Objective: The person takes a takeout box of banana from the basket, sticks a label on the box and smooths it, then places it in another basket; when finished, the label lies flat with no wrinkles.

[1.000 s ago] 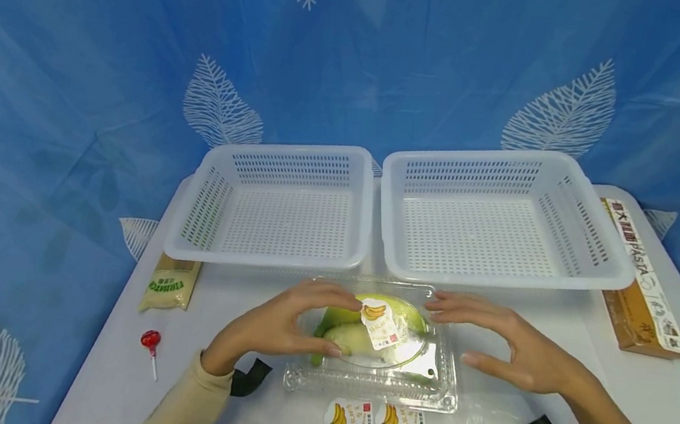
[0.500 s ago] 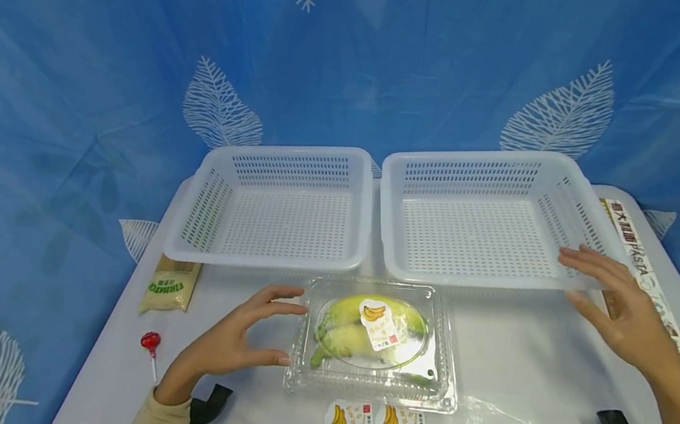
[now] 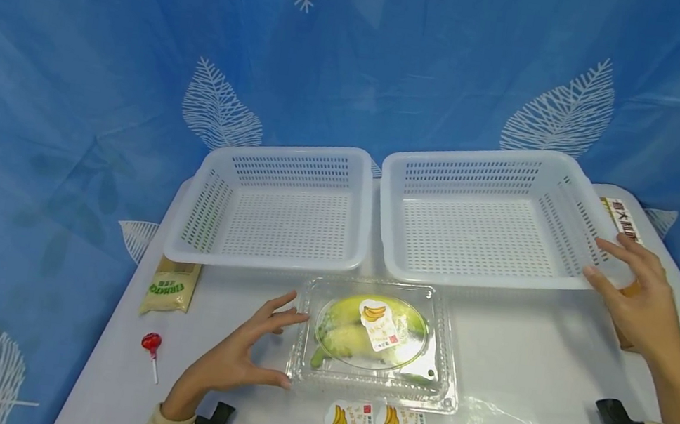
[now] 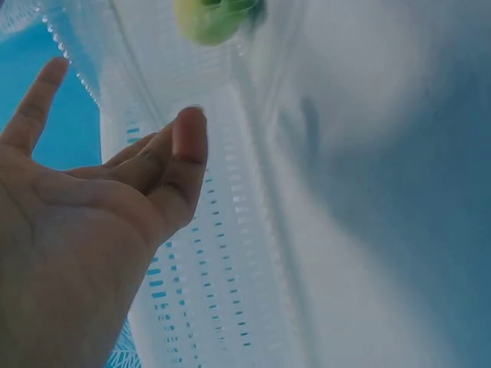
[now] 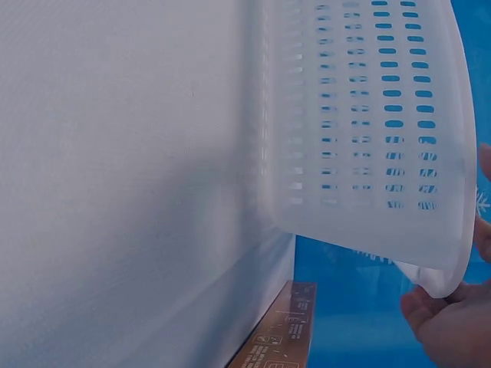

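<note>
My right hand [image 3: 641, 298] is at the near right corner of the right white plastic basket [image 3: 398, 254]. In the right wrist view, thumb and fingers [image 5: 430, 307] hold the basket's rim at that corner. The left hand [image 3: 240, 348] has its thumb and fingers spread apart, fingertips close by the left side of a clear plastic clamshell box [image 3: 435, 390]. Yellow-green bananas [image 3: 340, 339] lie inside that box under its lid, which bears a banana sticker [image 3: 374, 322]. The left wrist view shows the left palm [image 4: 77, 230] with nothing in it.
Another white basket [image 3: 264, 259] stands at the left. A pasta box [image 3: 620, 211] lies behind the right hand. Two banana stickers [image 3: 353, 419] and a clear film [image 3: 493, 418] lie in front. On the left are a yellowish packet [image 3: 171, 287] and a red lollipop [image 3: 151, 342].
Both hands have moved off the clamshell box area. The left went left and toward the near edge; the right swung right and has come onto the basket's corner. The box stays put.
</note>
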The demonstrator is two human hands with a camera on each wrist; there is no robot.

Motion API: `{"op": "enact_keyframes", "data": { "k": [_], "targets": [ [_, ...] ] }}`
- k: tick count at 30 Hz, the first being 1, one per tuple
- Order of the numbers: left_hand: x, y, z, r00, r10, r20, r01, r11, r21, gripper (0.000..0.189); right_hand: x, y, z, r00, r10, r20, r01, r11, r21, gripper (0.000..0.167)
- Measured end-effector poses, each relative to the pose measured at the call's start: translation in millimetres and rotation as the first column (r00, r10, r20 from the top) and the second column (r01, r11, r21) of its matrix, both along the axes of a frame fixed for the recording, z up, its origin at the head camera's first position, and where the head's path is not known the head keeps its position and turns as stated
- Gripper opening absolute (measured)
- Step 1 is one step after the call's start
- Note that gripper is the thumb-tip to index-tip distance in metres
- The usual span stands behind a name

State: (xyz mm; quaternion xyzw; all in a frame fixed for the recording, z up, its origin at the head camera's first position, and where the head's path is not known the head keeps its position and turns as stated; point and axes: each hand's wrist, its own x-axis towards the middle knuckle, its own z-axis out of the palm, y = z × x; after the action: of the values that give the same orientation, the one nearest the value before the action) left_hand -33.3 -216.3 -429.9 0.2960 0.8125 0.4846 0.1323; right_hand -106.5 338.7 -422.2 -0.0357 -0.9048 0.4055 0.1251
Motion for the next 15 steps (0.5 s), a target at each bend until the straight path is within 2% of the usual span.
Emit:
{"op": "enact_keyframes", "data": {
  "k": [7, 15],
  "targets": [
    [-1.4, 6.2, -5.1, 1.0, -0.01, 0.011, 0.01, 1.0, 0.0, 0.081, -2.4, 3.7, -0.2, 0.995, 0.052, 0.081, -0.05, 0.998, -0.029, 0.065],
    [-3.1, 9.9, -9.9, 1.0, -0.009, 0.011, 0.009, 1.0, -0.004, 0.081, -2.5, 6.3, -1.2, 0.996, 0.068, 0.063, -0.066, 0.997, -0.038, 0.059]
  ]
}}
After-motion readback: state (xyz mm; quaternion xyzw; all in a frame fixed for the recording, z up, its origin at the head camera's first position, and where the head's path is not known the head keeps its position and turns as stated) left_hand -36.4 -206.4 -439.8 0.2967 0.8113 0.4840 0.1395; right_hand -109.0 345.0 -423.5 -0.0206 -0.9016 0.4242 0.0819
